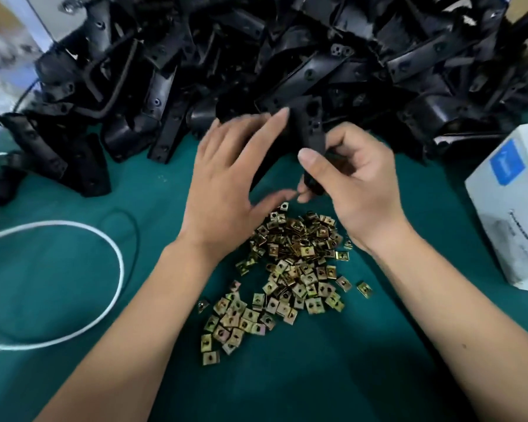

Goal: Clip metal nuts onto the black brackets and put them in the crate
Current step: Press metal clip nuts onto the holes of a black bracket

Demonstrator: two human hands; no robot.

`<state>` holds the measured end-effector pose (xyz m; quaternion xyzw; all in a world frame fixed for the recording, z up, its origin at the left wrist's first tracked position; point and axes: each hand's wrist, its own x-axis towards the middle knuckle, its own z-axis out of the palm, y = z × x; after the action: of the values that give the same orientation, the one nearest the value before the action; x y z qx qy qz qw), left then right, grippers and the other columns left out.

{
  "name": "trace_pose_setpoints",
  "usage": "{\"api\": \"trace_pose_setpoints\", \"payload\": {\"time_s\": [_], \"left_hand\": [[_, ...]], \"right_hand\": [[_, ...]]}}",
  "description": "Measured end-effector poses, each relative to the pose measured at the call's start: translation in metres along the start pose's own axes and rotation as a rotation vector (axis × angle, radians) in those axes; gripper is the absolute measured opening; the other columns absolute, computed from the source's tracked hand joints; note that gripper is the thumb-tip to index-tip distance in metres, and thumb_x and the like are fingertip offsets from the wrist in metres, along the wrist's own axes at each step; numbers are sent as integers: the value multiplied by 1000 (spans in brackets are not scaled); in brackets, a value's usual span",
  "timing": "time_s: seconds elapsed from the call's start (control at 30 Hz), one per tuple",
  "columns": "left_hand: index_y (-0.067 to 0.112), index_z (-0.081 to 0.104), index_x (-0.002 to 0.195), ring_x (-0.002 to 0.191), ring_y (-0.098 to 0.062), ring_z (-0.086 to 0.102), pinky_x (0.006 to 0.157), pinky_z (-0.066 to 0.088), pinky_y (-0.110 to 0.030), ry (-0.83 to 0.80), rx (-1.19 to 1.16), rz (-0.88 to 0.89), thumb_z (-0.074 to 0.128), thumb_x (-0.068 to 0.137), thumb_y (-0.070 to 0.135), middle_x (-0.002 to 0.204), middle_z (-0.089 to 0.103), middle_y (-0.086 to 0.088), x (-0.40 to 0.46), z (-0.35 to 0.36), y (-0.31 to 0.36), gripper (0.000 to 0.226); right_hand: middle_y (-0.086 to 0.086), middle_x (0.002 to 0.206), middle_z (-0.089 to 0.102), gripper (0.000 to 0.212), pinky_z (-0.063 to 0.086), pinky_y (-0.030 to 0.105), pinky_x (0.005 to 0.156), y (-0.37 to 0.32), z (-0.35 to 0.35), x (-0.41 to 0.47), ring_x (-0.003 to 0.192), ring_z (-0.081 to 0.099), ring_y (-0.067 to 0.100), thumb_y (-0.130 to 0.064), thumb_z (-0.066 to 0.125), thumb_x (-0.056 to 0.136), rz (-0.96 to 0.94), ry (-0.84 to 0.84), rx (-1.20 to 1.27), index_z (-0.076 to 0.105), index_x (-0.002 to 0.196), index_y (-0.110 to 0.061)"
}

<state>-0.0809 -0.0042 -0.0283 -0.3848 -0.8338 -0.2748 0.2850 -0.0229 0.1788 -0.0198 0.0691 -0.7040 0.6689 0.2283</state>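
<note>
Right hand (352, 175) pinches a black bracket (313, 129) at twelve o'clock above the pile of metal nuts (290, 266) on the green table (333, 376), left hand (226, 178) spread flat at ten o'clock, gripping nothing, fingertips by the bracket.

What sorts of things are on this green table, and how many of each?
Hands: 2, left hand and right hand
Bracket held in the right hand: 1
Bracket pile: 1, too tangled to count
Nut pile: 1, too many to count
White cord: 1
White box: 1
Total: 7
</note>
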Motion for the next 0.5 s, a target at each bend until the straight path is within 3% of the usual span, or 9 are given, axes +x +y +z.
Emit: {"api": "trace_pose_setpoints", "payload": {"time_s": [0.07,0.13,0.17,0.23,0.3,0.33,0.5], "left_hand": [[27,32,160,129,-21,52,107,46,-43,-118,-110,-112,74,93,36,142,53,1,-7,-5,-3,80],[33,30,160,113,-25,58,95,52,-46,-122,-101,-219,73,94,23,133,56,0,-11,-9,-7,79],[35,31,160,104,-26,58,88,53,-46,-113,-48,-245,72,94,18,127,58,-1,-11,-12,-10,79],[34,33,159,89,-29,56,78,52,-46,-125,56,-308,70,95,15,117,58,-4,-10,-17,-17,76],[33,36,158,93,-32,58,79,50,-46,-168,114,-389,70,95,13,116,60,-6,-10,-19,-24,74],[33,38,157,97,-33,59,82,49,-46,-202,120,-411,70,94,11,116,60,-7,-12,-20,-26,74],[37,40,155,95,-36,59,81,52,-53,-242,77,-404,69,91,10,109,59,-6,-12,-20,-24,75]], "right_hand": [[16,71,66,15,62,45,58,6,2,3,62,70,31,-14,70,98,89,-97,72,62,88,-7],[16,78,68,17,63,54,71,12,1,3,75,71,28,-20,63,103,115,-147,13,68,91,-7],[11,83,70,21,60,57,80,15,-1,5,84,70,25,-24,61,104,90,-152,-140,72,95,-9],[-9,97,74,17,52,44,91,21,-7,11,98,66,18,-28,63,102,13,-194,-578,77,103,-20],[-9,106,71,11,44,35,93,22,-9,20,106,58,19,-29,69,98,8,-327,-910,77,105,-26],[-7,106,68,12,43,34,92,23,-8,22,106,56,19,-30,72,96,34,-383,-964,77,105,-26],[-6,99,63,8,46,35,86,24,-2,21,97,55,17,-24,79,89,77,-408,-935,73,95,-24]]}}
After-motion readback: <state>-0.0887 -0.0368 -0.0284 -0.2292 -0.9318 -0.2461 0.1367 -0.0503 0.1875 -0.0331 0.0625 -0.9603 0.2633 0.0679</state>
